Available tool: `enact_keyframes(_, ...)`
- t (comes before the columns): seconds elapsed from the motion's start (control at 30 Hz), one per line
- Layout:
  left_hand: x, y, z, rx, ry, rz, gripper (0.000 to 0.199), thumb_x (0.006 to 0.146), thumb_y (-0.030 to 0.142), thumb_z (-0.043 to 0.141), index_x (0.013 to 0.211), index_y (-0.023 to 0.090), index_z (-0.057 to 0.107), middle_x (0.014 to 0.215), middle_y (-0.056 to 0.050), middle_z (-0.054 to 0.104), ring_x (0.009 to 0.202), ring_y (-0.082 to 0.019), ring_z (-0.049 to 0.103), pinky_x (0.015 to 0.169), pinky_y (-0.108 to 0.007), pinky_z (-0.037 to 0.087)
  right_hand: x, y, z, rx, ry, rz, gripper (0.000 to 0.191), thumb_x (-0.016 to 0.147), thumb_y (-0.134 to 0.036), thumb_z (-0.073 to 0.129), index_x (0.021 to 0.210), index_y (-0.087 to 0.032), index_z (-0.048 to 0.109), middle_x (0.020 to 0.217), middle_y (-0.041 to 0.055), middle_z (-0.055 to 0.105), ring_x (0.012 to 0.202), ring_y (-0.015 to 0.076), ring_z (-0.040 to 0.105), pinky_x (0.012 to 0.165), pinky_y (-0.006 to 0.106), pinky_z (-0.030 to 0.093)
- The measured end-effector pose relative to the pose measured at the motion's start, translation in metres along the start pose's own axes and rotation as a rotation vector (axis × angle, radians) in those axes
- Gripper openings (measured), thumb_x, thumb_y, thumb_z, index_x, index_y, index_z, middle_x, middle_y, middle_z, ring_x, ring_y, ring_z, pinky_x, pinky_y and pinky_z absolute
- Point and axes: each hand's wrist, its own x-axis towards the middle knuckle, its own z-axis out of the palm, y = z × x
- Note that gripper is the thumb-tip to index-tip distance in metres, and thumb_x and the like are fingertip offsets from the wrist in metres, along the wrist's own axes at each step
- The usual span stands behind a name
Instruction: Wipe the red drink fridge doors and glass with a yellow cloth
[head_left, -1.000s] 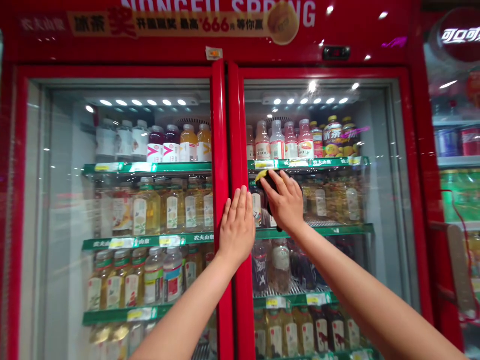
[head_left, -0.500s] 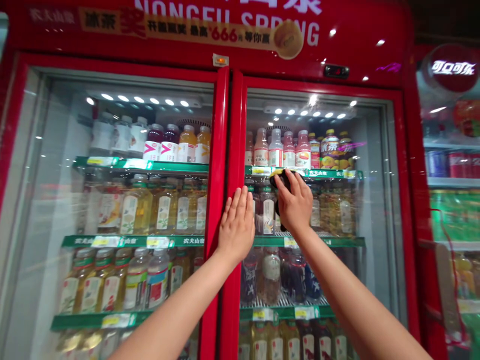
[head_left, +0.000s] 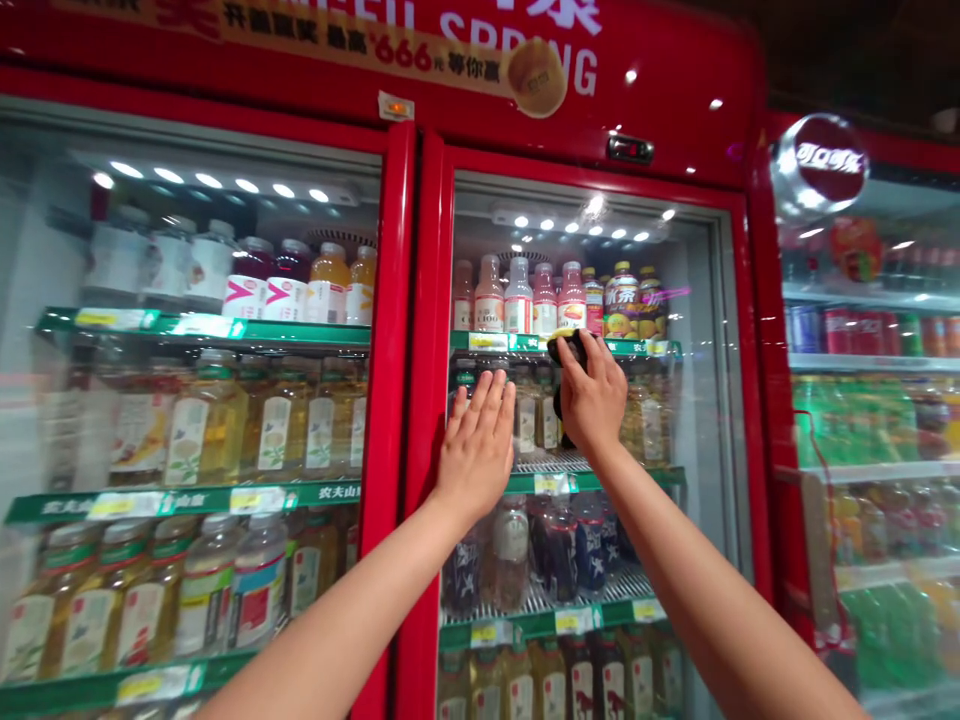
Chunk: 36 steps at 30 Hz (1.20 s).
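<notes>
My left hand (head_left: pixel 477 445) lies flat on the glass near the left frame of the right-hand fridge door (head_left: pixel 429 400), fingers stretched upward and holding nothing. My right hand (head_left: pixel 595 395) presses a black cloth (head_left: pixel 561 348) with a yellow patch against the same glass, at the height of the upper shelf's green edge. Its fingers are bent over the cloth, and dark folds show below at the palm's left side. Behind the glass, pink-label bottles (head_left: pixel 519 300) stand on the top shelf, with tea-coloured bottles (head_left: pixel 527 415) on the shelf below.
To the left is the other glass door (head_left: pixel 388 330), with shelves of juice and tea bottles (head_left: pixel 202 420) behind it. A small handle-like dark panel (head_left: pixel 630 149) sits on the red top. On the right stands a second drinks fridge (head_left: pixel 870 362) with cans and green bottles.
The view has turned and shifted to the right, so the fridge sits further left. My left hand has moved off the door frame onto the glass; my right hand with the cloth has slid right.
</notes>
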Motion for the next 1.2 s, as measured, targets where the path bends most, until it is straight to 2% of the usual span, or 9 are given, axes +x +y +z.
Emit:
enact_keyframes(0.17, -0.006, -0.005, -0.001, -0.022, 0.027, -0.018, 0.079, 0.098, 0.02, 0.045, 0.163, 0.014, 0.002, 0.168, -0.013, 0.021, 0.157, -0.025, 0.014, 0.129, -0.049, 0.019, -0.039, -0.011, -0.004, 0.001, -0.009, -0.066, 0.057, 0.096, -0.017, 0.048, 0.15, -0.033, 0.048, 0.157, 0.008, 0.048, 0.147, 0.0318, 0.036, 0.112, 0.053, 0.038)
enact_keyframes(0.3, 0.005, 0.0, 0.006, -0.032, 0.024, -0.02, 0.075, 0.097, 0.02, 0.046, 0.162, 0.013, 0.011, 0.168, -0.014, 0.023, 0.157, -0.026, 0.013, 0.128, -0.049, 0.021, 0.003, -0.016, 0.0, 0.016, -0.084, -0.204, 0.053, 0.097, -0.019, 0.049, 0.148, -0.036, 0.05, 0.158, 0.0023, 0.046, 0.147, 0.0281, 0.037, 0.116, 0.048, 0.034)
enact_keyframes(0.47, 0.02, 0.022, 0.017, -0.066, 0.029, -0.001, 0.073, 0.097, 0.019, 0.048, 0.162, 0.014, 0.014, 0.168, -0.014, 0.024, 0.157, -0.026, 0.015, 0.128, -0.05, 0.022, 0.045, 0.031, 0.001, -0.008, -0.044, -0.057, 0.051, 0.099, -0.019, 0.046, 0.147, -0.033, 0.052, 0.159, 0.0061, 0.044, 0.147, 0.0296, 0.038, 0.114, 0.05, 0.037)
enact_keyframes(0.6, 0.021, 0.032, 0.021, -0.078, 0.044, 0.013, 0.075, 0.096, 0.021, 0.05, 0.162, 0.015, 0.014, 0.168, -0.014, 0.024, 0.157, -0.027, 0.016, 0.127, -0.051, 0.022, 0.007, 0.057, -0.004, -0.045, 0.033, 0.075, 0.052, 0.098, -0.019, 0.045, 0.149, -0.031, 0.05, 0.158, 0.0099, 0.045, 0.145, 0.0319, 0.04, 0.11, 0.053, 0.041)
enact_keyframes(0.7, 0.023, 0.036, 0.023, -0.078, 0.045, 0.022, 0.075, 0.096, 0.021, 0.051, 0.162, 0.015, 0.014, 0.168, -0.014, 0.023, 0.157, -0.027, 0.016, 0.127, -0.05, 0.022, -0.022, 0.049, -0.008, -0.064, -0.016, 0.007, 0.056, 0.096, -0.018, 0.048, 0.151, -0.03, 0.048, 0.16, 0.0098, 0.042, 0.148, 0.0331, 0.036, 0.111, 0.054, 0.039)
enact_keyframes(0.83, 0.035, 0.045, 0.029, -0.066, 0.049, 0.027, 0.075, 0.096, 0.02, 0.05, 0.162, 0.016, 0.014, 0.168, -0.014, 0.024, 0.157, -0.027, 0.016, 0.128, -0.052, 0.02, -0.007, 0.042, -0.007, -0.025, -0.058, -0.138, 0.054, 0.097, -0.018, 0.048, 0.148, -0.033, 0.051, 0.159, 0.0052, 0.045, 0.148, 0.0295, 0.035, 0.115, 0.051, 0.037)
enact_keyframes(1.0, 0.05, 0.061, 0.04, -0.087, 0.035, 0.048, 0.08, 0.096, 0.024, 0.053, 0.163, 0.02, 0.009, 0.169, -0.01, 0.022, 0.157, -0.026, 0.014, 0.128, -0.055, 0.013, 0.034, 0.088, -0.005, -0.003, 0.007, -0.069, 0.05, 0.1, -0.021, 0.045, 0.147, -0.035, 0.052, 0.157, 0.0047, 0.047, 0.146, 0.0287, 0.039, 0.114, 0.05, 0.039)
enact_keyframes(1.1, 0.052, 0.068, 0.044, -0.089, 0.023, 0.051, 0.08, 0.096, 0.024, 0.053, 0.163, 0.021, 0.009, 0.169, -0.009, 0.02, 0.157, -0.026, 0.013, 0.128, -0.056, 0.012, 0.019, 0.116, -0.008, -0.023, 0.039, 0.044, 0.051, 0.1, -0.022, 0.043, 0.149, -0.034, 0.049, 0.158, 0.0067, 0.045, 0.145, 0.0303, 0.04, 0.112, 0.052, 0.041)
enact_keyframes(1.2, 0.053, 0.073, 0.045, -0.085, 0.014, 0.055, 0.078, 0.096, 0.025, 0.054, 0.163, 0.02, 0.012, 0.169, -0.01, 0.021, 0.157, -0.026, 0.014, 0.128, -0.056, 0.013, -0.01, 0.119, -0.013, -0.058, 0.027, 0.082, 0.053, 0.099, -0.02, 0.043, 0.151, -0.031, 0.047, 0.16, 0.0085, 0.042, 0.146, 0.0314, 0.038, 0.111, 0.053, 0.041)
